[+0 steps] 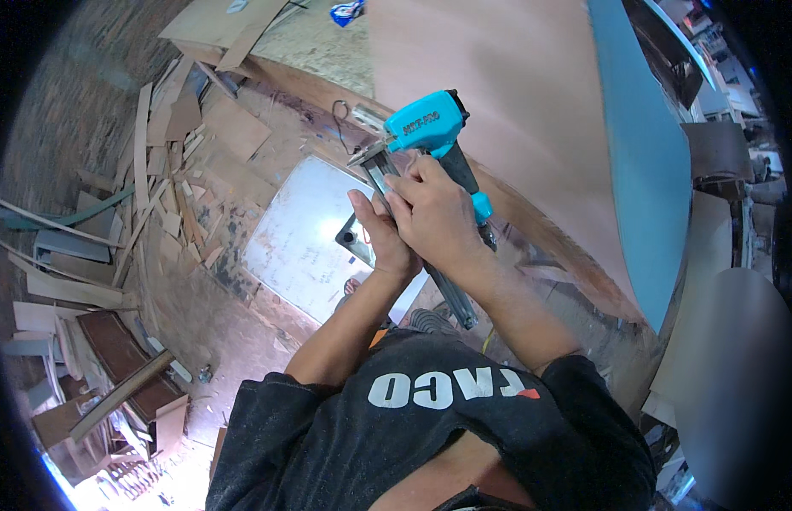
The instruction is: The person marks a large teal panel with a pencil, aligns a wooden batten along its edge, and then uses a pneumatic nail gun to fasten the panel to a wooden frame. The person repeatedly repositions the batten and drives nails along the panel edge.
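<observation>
Up in front of me is a teal and black pneumatic nail gun (428, 121), its long grey magazine (451, 294) slanting down toward my body. My right hand (437, 204) is closed on the tool, its fingers bent against the magazine just below the metal nose. My left hand (383, 238) cups the magazine from the other side, thumb raised and the other fingers partly hidden. Behind my left wrist shows a dark-edged metal piece (355, 238) that I cannot name.
A white panel (285, 230) lies on the floor below my hands. Wood offcuts (170, 162) litter the floor at left. Ahead and right, a wood-edged bench (575, 264) bears a large pinkish sheet (498, 60) and a blue sheet (647, 170). A rolled sheet (737, 375) stands at right.
</observation>
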The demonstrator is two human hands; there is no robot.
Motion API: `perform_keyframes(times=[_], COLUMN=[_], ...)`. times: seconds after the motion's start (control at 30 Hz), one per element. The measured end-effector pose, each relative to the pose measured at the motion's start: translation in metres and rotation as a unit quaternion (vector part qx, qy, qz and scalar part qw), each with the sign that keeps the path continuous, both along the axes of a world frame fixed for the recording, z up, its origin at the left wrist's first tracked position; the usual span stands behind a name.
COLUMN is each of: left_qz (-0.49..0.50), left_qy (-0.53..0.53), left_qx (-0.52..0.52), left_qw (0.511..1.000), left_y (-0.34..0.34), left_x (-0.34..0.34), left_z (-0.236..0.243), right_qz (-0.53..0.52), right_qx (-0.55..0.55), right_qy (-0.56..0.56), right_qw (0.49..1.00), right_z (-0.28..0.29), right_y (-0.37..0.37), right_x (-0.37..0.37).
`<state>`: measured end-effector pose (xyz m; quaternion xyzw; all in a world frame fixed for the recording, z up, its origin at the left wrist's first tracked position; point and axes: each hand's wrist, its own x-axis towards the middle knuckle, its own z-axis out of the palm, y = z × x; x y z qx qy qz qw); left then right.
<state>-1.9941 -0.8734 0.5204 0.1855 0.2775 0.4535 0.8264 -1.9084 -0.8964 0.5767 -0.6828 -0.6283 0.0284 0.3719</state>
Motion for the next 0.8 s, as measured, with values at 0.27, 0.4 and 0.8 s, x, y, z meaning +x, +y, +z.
perform_keyframes(times=[0.27, 0.4, 0.8], left_qz=[-0.098, -0.129, -0.331], left_qy=[-0.003, 0.016, -0.009], left_qx=[0.016, -0.02, -0.085], left_qw=[0.995, 0.991, 0.94], left_y=[-0.102, -0.155, -0.254], left_x=[0.086, 0.135, 0.239], left_z=[0.013, 0.024, 0.069], right_qz=[-0.05, -0.09, -0.16], right_qx=[0.056, 0.04, -0.021], right_qy=[-0.136, -0.161, -0.108], right_qw=[0.988, 0.982, 0.981], right_z=[0.001, 0.014, 0.153], right_y=[-0.111, -0.158, -0.402], right_x=[0.091, 0.135, 0.217])
